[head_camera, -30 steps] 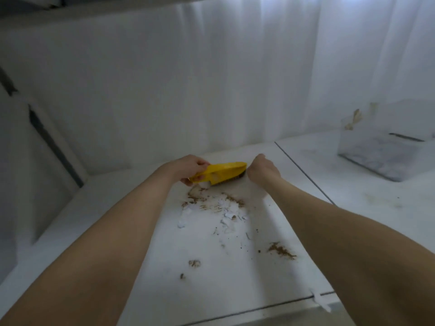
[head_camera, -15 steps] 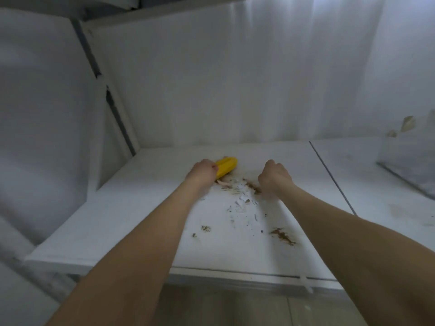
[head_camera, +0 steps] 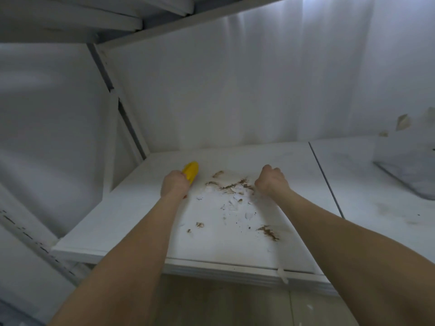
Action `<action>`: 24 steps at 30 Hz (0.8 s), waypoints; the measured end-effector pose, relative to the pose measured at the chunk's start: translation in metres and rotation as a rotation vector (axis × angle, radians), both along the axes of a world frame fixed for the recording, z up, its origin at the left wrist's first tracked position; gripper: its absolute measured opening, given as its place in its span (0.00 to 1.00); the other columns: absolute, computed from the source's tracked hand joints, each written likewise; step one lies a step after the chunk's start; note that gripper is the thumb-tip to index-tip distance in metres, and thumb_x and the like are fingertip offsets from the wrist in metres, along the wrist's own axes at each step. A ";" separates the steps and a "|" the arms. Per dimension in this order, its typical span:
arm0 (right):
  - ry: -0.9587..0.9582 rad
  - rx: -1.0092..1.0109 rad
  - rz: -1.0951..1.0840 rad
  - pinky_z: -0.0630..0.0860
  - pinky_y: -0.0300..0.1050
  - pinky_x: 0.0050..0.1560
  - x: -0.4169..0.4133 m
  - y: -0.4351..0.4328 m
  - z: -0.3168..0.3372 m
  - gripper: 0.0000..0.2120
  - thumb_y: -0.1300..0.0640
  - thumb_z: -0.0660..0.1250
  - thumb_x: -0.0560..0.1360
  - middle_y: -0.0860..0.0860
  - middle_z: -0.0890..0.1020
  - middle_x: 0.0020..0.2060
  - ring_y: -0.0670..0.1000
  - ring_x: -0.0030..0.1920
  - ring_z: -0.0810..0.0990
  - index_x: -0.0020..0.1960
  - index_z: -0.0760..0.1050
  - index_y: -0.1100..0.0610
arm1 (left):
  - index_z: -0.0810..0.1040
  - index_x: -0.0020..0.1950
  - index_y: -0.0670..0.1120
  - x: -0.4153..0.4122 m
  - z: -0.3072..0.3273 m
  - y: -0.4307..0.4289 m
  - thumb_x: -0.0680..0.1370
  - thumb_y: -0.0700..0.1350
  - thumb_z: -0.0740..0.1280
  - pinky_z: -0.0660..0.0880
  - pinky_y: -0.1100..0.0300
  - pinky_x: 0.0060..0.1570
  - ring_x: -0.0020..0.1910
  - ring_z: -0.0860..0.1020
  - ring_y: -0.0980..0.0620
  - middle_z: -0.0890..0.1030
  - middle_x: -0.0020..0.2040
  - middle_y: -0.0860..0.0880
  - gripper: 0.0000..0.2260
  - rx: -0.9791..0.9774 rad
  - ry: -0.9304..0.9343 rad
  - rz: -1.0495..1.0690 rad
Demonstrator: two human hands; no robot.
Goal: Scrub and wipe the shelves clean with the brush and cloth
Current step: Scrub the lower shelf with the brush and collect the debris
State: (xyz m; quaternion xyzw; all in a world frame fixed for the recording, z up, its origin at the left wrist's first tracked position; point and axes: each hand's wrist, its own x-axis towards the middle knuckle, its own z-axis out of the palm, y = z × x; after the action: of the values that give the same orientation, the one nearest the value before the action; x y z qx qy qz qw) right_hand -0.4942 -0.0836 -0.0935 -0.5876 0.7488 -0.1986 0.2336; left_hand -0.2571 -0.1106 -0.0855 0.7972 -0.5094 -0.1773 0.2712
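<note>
Left hand: the left hand (head_camera: 173,187) grips the near end of the yellow brush (head_camera: 191,172), with the fingers curled around it.
Brush: it lies low over the white shelf (head_camera: 131,222), at the left side of the dirty area, and its far end points toward the back wall (head_camera: 235,90). I cannot tell whether the bristles touch the shelf.
Right hand: the right hand (head_camera: 271,181) is curled into a fist at the right edge of the dirt, seen from the back. Nothing shows inside it.
Hands together: they are apart, and the dirt lies between them.
Dirt: brown crumbs (head_camera: 235,184) lie between the two hands, with white flakes (head_camera: 237,204) just in front of them. A smaller brown patch (head_camera: 268,232) is nearer to the front edge, and two small spots (head_camera: 199,224) lie to the left of it.
Cloth: it does not show in this view.
Right side: a thin dark seam (head_camera: 326,182) parts this shelf from the next board (head_camera: 376,208). A clear box (head_camera: 409,170) stands there, partly cut by the frame.
Left side: a grey upright post (head_camera: 110,74) runs down to the back corner.
Below: the floor (head_camera: 223,307) shows under the front edge.
</note>
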 end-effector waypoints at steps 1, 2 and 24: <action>-0.002 -0.001 0.001 0.69 0.55 0.65 0.000 0.000 -0.002 0.20 0.63 0.58 0.78 0.61 0.65 0.68 0.61 0.67 0.66 0.70 0.62 0.62 | 0.77 0.54 0.37 -0.005 -0.005 0.003 0.80 0.46 0.56 0.77 0.54 0.46 0.46 0.81 0.40 0.80 0.52 0.36 0.16 0.022 -0.045 -0.022; -0.004 0.000 0.003 0.69 0.54 0.65 -0.001 -0.001 -0.004 0.20 0.63 0.58 0.78 0.61 0.65 0.68 0.61 0.67 0.66 0.69 0.62 0.62 | 0.77 0.59 0.38 -0.014 -0.009 0.007 0.80 0.47 0.56 0.75 0.54 0.48 0.51 0.80 0.40 0.80 0.55 0.36 0.17 0.028 -0.090 -0.074; 0.024 0.005 0.078 0.66 0.53 0.66 0.006 0.001 -0.004 0.20 0.61 0.58 0.79 0.61 0.63 0.69 0.60 0.70 0.61 0.70 0.62 0.62 | 0.77 0.54 0.36 -0.064 -0.008 0.042 0.81 0.44 0.55 0.76 0.52 0.48 0.53 0.79 0.36 0.80 0.53 0.34 0.15 0.047 -0.040 -0.194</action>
State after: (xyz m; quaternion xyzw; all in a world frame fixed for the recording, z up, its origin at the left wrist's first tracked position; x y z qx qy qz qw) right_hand -0.4878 -0.0823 -0.0971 -0.6179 0.7287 -0.1804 0.2339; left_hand -0.3208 -0.0686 -0.0934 0.7536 -0.5852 -0.1988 0.2236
